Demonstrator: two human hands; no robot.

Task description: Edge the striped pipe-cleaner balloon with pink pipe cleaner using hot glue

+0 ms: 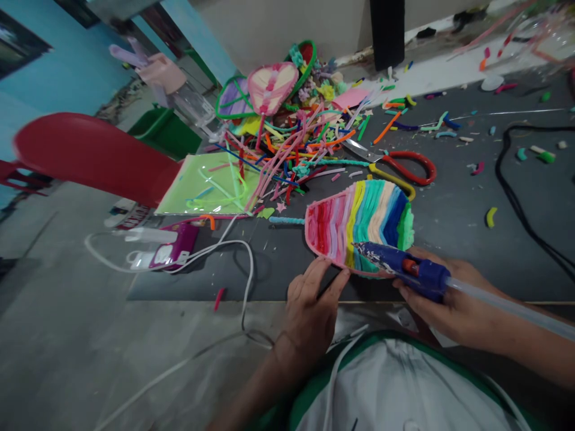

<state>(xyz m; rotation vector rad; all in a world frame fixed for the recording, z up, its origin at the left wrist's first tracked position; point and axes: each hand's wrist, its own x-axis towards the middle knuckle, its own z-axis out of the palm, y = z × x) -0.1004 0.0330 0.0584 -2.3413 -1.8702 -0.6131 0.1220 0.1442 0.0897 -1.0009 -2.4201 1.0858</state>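
Observation:
A fan-shaped craft piece (362, 224) with zigzag stripes in pink, yellow, green, cream and blue lies flat near the table's front edge, its light-blue stem pointing left. My left hand (314, 299) rests at its lower-left edge, fingertips spread on the pink border. In my right hand (449, 299) is a blue glue gun (406, 269) with a clear glue stick in its back. The gun's tip is over the yellow and green stripes; whether it touches them I cannot tell.
Behind the piece lie red-handled scissors (411, 166) and a heap of pipe cleaners (291, 143). A green packet (209, 185), a purple power bank (177, 245) with white cables and a clear bottle (191, 105) are at the left. Black cable (507, 179) crosses the right.

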